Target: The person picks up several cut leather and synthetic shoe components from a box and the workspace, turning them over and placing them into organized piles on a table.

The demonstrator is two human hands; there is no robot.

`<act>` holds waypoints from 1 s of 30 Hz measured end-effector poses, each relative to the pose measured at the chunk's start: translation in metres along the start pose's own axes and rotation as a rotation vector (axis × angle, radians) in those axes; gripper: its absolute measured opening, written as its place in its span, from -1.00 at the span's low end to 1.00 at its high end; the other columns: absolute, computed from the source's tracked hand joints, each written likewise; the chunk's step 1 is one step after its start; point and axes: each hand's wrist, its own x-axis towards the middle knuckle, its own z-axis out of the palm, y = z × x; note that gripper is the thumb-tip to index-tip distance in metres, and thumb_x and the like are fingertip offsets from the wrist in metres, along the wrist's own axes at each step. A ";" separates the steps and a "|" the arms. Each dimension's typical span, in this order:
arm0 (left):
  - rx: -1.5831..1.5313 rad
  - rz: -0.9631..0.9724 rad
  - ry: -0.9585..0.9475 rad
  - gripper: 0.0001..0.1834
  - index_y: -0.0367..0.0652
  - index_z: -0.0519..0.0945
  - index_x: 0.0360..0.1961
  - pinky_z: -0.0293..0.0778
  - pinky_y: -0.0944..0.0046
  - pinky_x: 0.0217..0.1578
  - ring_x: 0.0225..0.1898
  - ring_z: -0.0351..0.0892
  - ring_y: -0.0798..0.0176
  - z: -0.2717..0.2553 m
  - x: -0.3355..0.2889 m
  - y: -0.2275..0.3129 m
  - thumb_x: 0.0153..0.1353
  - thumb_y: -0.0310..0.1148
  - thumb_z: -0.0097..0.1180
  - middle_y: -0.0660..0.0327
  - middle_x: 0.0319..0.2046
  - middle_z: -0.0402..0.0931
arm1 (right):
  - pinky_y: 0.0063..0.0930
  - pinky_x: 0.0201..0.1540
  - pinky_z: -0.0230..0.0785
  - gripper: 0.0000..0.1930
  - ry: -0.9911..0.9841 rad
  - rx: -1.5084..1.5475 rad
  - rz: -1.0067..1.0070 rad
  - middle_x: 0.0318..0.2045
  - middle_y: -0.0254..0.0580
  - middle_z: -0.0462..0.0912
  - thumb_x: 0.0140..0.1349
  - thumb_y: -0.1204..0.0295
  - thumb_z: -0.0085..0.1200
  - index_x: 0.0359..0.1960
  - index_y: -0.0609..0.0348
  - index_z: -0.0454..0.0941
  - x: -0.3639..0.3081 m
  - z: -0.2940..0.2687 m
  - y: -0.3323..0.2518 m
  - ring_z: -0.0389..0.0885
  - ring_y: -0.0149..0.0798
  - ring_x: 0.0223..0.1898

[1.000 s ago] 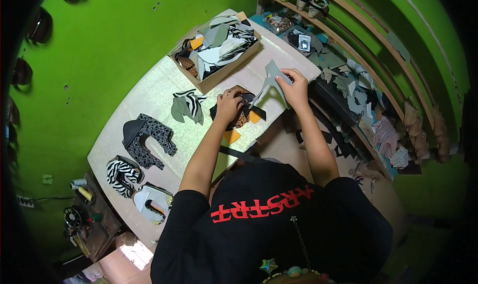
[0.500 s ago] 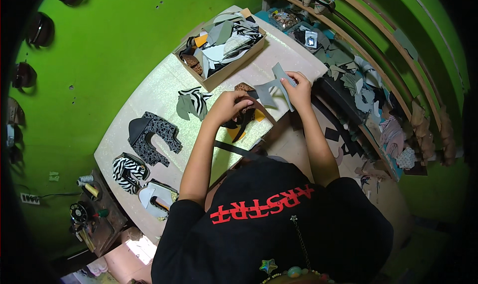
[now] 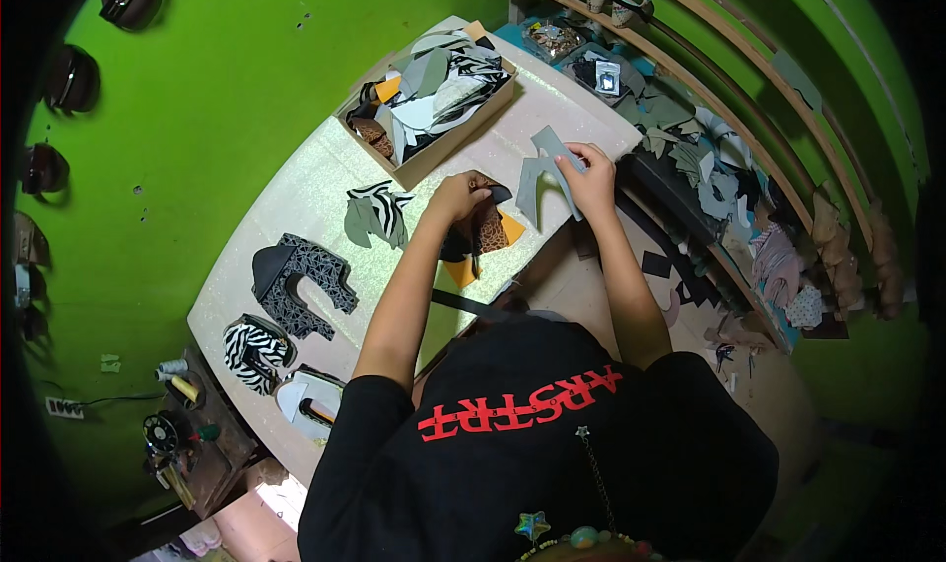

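My right hand [image 3: 593, 180] pinches grey cut pieces [image 3: 544, 138] of flat sheet material, one long and straight-edged, another forked and hanging to its left. My left hand [image 3: 458, 198] is closed at a small pile on the table, its fingertips on a dark brown piece [image 3: 481, 180]. Under and beside that hand lie brown crackle-patterned pieces [image 3: 492, 232], black bits and orange-yellow pieces [image 3: 459, 272]. Left of the pile rest zebra-striped and olive-green cut pieces [image 3: 367, 223]. The left hand partly hides the pile.
A cardboard box [image 3: 439, 153] full of scraps stands at the table's far side. Black patterned U-shaped pieces [image 3: 305, 284], a zebra-striped stack [image 3: 254, 350] and white pieces [image 3: 301, 395] lie at left. Shelves with scraps [image 3: 680, 109] run along the right; a small machine [image 3: 163, 432] stands lower left.
My left hand has shifted slightly left and up, onto the brown pile. The forked grey piece has swung upright beside the right hand, baring more of the brown patterned pieces.
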 end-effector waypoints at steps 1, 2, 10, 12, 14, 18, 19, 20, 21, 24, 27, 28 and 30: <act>-0.094 -0.014 0.006 -0.59 -0.11 0.50 -0.11 0.44 0.17 -0.16 -0.20 0.56 -0.04 0.006 0.006 -0.002 0.04 -0.15 0.18 0.03 -0.26 0.58 | -0.46 -0.34 0.36 -0.81 0.014 -0.012 -0.004 -0.46 -0.11 0.58 -0.04 0.48 0.20 -0.37 0.30 0.59 0.000 -0.002 0.001 0.54 -0.22 -0.46; -0.130 -0.017 0.033 -0.58 -0.10 0.48 -0.09 0.44 0.17 -0.15 -0.19 0.56 -0.04 0.011 0.008 -0.006 0.04 -0.15 0.18 0.03 -0.24 0.58 | -0.46 -0.34 0.36 -0.81 0.027 -0.023 -0.009 -0.46 -0.11 0.58 -0.04 0.47 0.20 -0.37 0.30 0.59 0.001 -0.003 0.003 0.54 -0.22 -0.46; 0.166 -0.140 0.012 -0.64 0.03 0.53 -0.16 0.24 -0.04 -0.08 -0.07 0.40 0.10 0.024 -0.021 -0.028 -0.03 -0.18 0.23 0.26 -0.26 0.58 | -0.41 -0.35 0.36 -0.75 0.011 -0.077 0.023 -0.47 -0.10 0.57 -0.14 0.49 0.27 -0.36 0.26 0.58 0.003 0.006 0.001 0.53 -0.20 -0.46; 0.261 -0.146 0.022 -0.71 0.02 0.57 -0.25 0.23 -0.04 -0.12 -0.09 0.40 0.10 0.024 -0.028 -0.020 -0.05 -0.19 0.24 0.28 -0.30 0.57 | -0.39 -0.35 0.36 -0.72 -0.049 -0.086 0.051 -0.48 -0.11 0.56 -0.16 0.49 0.28 -0.34 0.24 0.58 0.001 0.014 -0.003 0.52 -0.20 -0.46; 0.275 -0.110 0.066 -0.82 0.00 0.58 -0.41 0.23 -0.03 -0.15 -0.11 0.40 0.10 0.024 -0.031 -0.016 -0.04 -0.21 0.23 0.27 -0.34 0.57 | -0.38 -0.36 0.36 -0.70 -0.127 -0.084 0.103 -0.50 -0.12 0.55 -0.18 0.49 0.30 -0.32 0.22 0.57 0.000 0.021 -0.006 0.52 -0.20 -0.46; 0.095 -0.142 0.097 -0.81 -0.10 0.53 -0.44 0.35 0.05 -0.23 -0.25 0.49 0.05 0.017 -0.036 -0.017 -0.01 -0.24 0.21 0.17 -0.42 0.57 | -0.38 -0.35 0.36 -0.66 -0.181 -0.085 0.150 -0.53 -0.15 0.53 -0.20 0.50 0.31 -0.29 0.20 0.56 0.001 0.025 -0.001 0.53 -0.20 -0.46; 0.005 -0.154 0.101 -0.80 -0.13 0.52 -0.44 0.37 0.11 -0.26 -0.32 0.50 0.06 0.013 -0.038 -0.021 -0.01 -0.25 0.21 0.14 -0.47 0.56 | -0.37 -0.35 0.37 -0.66 -0.184 -0.087 0.147 -0.53 -0.14 0.53 -0.20 0.50 0.31 -0.29 0.20 0.56 0.002 0.025 -0.001 0.53 -0.18 -0.46; -0.085 -0.167 0.106 -0.79 -0.16 0.51 -0.43 0.40 0.18 -0.30 -0.39 0.52 0.07 0.009 -0.041 -0.024 0.00 -0.27 0.21 0.11 -0.52 0.55 | -0.36 -0.35 0.37 -0.65 -0.187 -0.090 0.145 -0.53 -0.13 0.53 -0.20 0.50 0.31 -0.28 0.20 0.56 0.003 0.024 -0.001 0.53 -0.17 -0.46; -0.034 -0.145 0.119 -0.75 -0.20 0.48 -0.38 0.44 0.18 -0.35 -0.46 0.54 0.04 0.007 -0.044 -0.028 0.01 -0.28 0.20 0.04 -0.52 0.54 | -0.36 -0.34 0.37 -0.65 -0.190 -0.092 0.142 -0.53 -0.13 0.53 -0.20 0.50 0.30 -0.28 0.20 0.56 0.003 0.025 -0.002 0.53 -0.16 -0.46; 0.063 -0.324 0.244 -0.73 -0.14 0.49 -0.30 0.45 0.09 -0.27 -0.33 0.55 -0.03 0.006 -0.054 -0.037 0.00 -0.27 0.20 0.05 -0.39 0.57 | -0.33 -0.33 0.39 -0.65 -0.200 -0.155 0.091 -0.50 -0.10 0.55 -0.19 0.49 0.30 -0.27 0.21 0.55 0.006 0.030 -0.015 0.54 -0.12 -0.43; 0.261 -0.216 0.537 -0.68 -0.16 0.48 -0.22 0.43 0.05 -0.30 -0.30 0.52 -0.11 0.006 -0.066 -0.036 0.02 -0.25 0.18 0.00 -0.39 0.56 | -0.31 -0.30 0.39 -0.66 -0.211 -0.236 0.028 -0.46 -0.09 0.56 -0.17 0.49 0.29 -0.27 0.21 0.55 0.002 0.039 -0.036 0.55 -0.09 -0.40; 0.313 -0.158 0.663 -0.68 -0.16 0.48 -0.21 0.43 0.04 -0.31 -0.30 0.52 -0.12 0.008 -0.069 -0.041 0.02 -0.25 0.17 -0.01 -0.39 0.56 | -0.31 -0.29 0.39 -0.65 -0.248 -0.219 -0.013 -0.45 -0.08 0.57 -0.16 0.48 0.28 -0.26 0.22 0.54 -0.002 0.046 -0.040 0.55 -0.08 -0.39; -0.108 -0.270 0.564 -0.55 -0.24 0.47 -0.18 0.42 0.13 -0.41 -0.43 0.53 0.05 0.005 -0.071 -0.058 0.15 -0.04 0.03 0.08 -0.42 0.57 | -0.30 -0.27 0.38 -0.64 -0.329 -0.181 -0.100 -0.43 -0.07 0.57 -0.15 0.48 0.28 -0.23 0.22 0.52 -0.016 0.066 -0.049 0.54 -0.06 -0.38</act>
